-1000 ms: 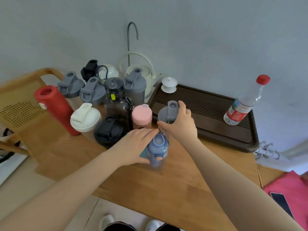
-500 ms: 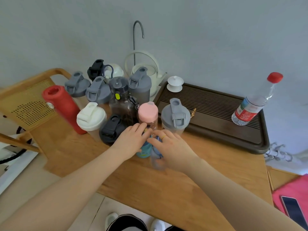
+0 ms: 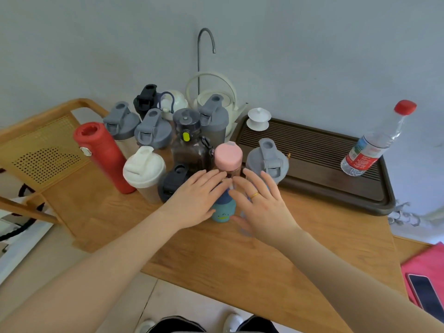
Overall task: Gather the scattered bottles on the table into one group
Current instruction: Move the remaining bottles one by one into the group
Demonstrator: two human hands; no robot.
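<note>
1. Here, a cluster of upright bottles is standing on the wooden tabletop: a tall red cylindrical flask, a white-lidded shaker cup, three grey flip-lid shakers at the back, a dark translucent jug with a yellow button, a black-lidded bottle, a pink-capped clear bottle, and a pale grey flip-lid shaker sitting just at the edge of the dark slatted tea tray.
2. A clear plastic water bottle with a red cap is standing on the tray's far right corner, well apart from the cluster; it is looking almost empty, though its liquid level is hard to judge.
3. A small teal bottle with a blue lid and a cartoon face is standing on the tabletop just in front of the pink-capped bottle, between the two hands, its top hidden by them.
4. The left hand is lying flat and spread against the teal bottle's left side; the right hand, wearing a gold ring, is hovering spread beside and above it. Neither hand's fingers are closing on anything; whether the right palm is touching the bottle cannot be told.
5. Other bottle contents are staying unreadable behind opaque walls.
</note>
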